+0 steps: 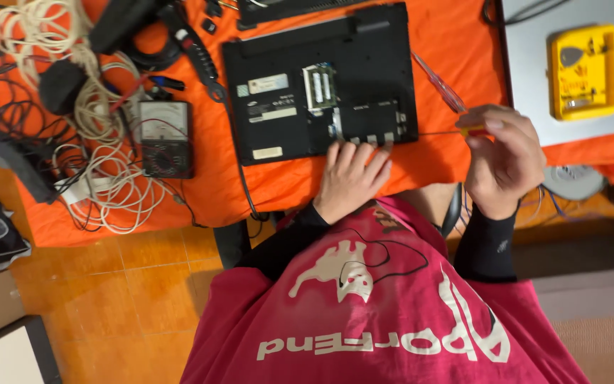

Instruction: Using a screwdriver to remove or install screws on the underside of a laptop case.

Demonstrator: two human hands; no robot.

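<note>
**Two Hands at an Upside-Down Laptop**

Where the orange cloth (456,43) covers the table, a lot of things lie about. Far to the left is a messy heap of white and black cables (72,107). Just beside it lies a black meter with a dial (166,139). In the middle lies a black laptop (321,85), turned bottom up. One small lid is off, and a green memory card (320,87) shows in the open slot.

The left hand (352,178) lies flat on the near edge of the laptop. Its fingers (364,153) are spread a little and press down on the case. It holds nothing.

The right hand (506,160) is just to the right of the laptop. Its fingers are curled tight around a screwdriver (443,89) with a clear red handle. The thin metal shaft points left, toward the laptop's side.

Far right, on a grey top, sits a yellow tool box (583,71). It is open, with small tool bits in it.
</note>
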